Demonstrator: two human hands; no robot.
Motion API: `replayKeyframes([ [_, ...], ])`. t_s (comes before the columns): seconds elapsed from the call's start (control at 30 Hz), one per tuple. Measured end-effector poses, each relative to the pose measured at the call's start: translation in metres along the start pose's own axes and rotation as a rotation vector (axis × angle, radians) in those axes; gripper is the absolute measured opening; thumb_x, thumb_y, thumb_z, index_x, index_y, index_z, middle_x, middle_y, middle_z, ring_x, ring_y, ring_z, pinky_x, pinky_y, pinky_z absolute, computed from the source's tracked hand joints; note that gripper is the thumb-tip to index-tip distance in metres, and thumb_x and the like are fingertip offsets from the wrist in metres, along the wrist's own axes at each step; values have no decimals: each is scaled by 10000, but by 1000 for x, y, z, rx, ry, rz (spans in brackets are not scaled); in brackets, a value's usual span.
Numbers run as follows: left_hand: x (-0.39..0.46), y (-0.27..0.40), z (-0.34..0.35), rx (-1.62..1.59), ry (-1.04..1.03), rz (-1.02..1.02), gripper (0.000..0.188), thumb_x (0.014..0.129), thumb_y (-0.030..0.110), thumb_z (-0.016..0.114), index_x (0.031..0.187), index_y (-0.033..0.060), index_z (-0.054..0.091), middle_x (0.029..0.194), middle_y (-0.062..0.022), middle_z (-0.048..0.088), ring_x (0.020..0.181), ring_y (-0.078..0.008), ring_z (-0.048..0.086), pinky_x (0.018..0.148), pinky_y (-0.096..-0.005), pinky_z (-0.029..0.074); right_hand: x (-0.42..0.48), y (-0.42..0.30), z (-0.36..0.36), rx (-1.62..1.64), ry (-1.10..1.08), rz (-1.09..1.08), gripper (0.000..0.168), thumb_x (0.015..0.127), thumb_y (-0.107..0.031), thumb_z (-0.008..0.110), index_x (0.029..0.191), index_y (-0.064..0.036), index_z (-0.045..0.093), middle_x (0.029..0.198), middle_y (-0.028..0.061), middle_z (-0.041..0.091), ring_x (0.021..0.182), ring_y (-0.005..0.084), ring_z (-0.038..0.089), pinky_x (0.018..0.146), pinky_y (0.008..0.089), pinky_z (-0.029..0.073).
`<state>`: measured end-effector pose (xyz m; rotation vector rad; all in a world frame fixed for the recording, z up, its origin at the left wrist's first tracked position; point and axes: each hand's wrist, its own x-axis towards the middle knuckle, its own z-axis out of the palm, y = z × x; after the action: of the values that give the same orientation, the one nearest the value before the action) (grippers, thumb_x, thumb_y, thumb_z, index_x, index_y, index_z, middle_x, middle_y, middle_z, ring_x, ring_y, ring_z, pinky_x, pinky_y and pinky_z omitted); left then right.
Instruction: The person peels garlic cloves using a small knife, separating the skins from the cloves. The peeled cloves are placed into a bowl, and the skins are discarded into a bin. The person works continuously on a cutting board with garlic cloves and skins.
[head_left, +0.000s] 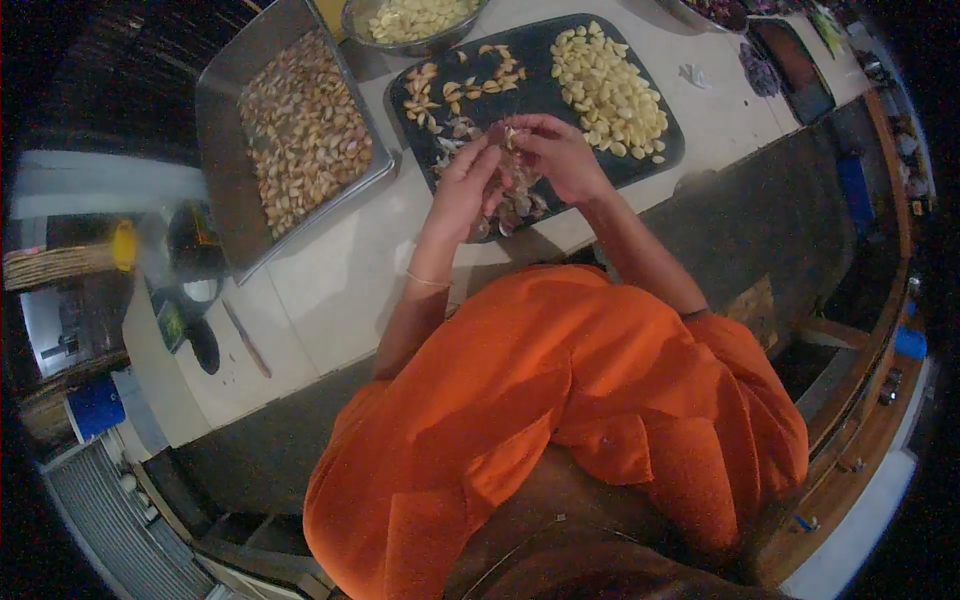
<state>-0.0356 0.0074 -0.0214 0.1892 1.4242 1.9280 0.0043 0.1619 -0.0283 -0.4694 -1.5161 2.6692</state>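
Note:
My left hand (466, 184) and my right hand (559, 154) meet over a dark cutting board (517, 105). Between their fingertips is a small pale piece, seemingly a garlic clove (511, 136), mostly hidden by the fingers. Below the hands lies a heap of papery garlic skins (519, 208). Unpeeled garlic cloves (420, 90) are scattered on the board's far left part, some in a loose row. A large pile of peeled garlic cloves (611, 94) covers its right side.
A deep metal pan (217, 135) of unpeeled cloves stands left on the tiled counter (315, 315). Behind the board is a metal bowl (420, 46) of peeled cloves. A knife (246, 339) lies near the counter's left end. Another bowl (697, 19) sits far right.

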Motion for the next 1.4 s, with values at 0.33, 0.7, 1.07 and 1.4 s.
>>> replayKeyframes([
  [0.33, 7, -8, -6, 21, -22, -63, 304, 922, 262, 408, 1144, 65, 474, 706, -28, 531, 450, -82, 423, 380, -196, 315, 7, 9, -16, -114, -53, 1, 186, 800, -108, 600, 948, -4, 559, 820, 58, 588, 689, 128, 540, 636, 261, 464],
  [0.7, 1, 3, -6, -106, 153, 24, 313, 920, 250, 416, 1172, 69, 461, 708, -9, 526, 457, -66, 420, 396, -197, 334, 40, -41, -75, -376, 297, -276, 235, 789, -151, 577, 941, 27, 582, 880, 80, 603, 790, 155, 585, 705, 268, 457],
  [1.07, -11, -25, -30, 136, 173, 23, 425, 919, 263, 418, 1291, 61, 379, 694, 11, 505, 463, -33, 374, 406, -176, 304, 129, 4, -62, -1507, 39, -710, 209, 795, -246, 543, 955, -129, 610, 967, 90, 592, 918, 296, 546, 761, 404, 455],
  [1.4, -33, -1, -31, 188, 213, 59, 319, 926, 266, 389, 1126, 57, 522, 687, 12, 504, 455, -35, 368, 407, -181, 290, 198, 44, 11, -2002, -262, -636, 210, 707, -128, 562, 907, -85, 611, 899, 114, 603, 841, 290, 577, 739, 384, 465],
])
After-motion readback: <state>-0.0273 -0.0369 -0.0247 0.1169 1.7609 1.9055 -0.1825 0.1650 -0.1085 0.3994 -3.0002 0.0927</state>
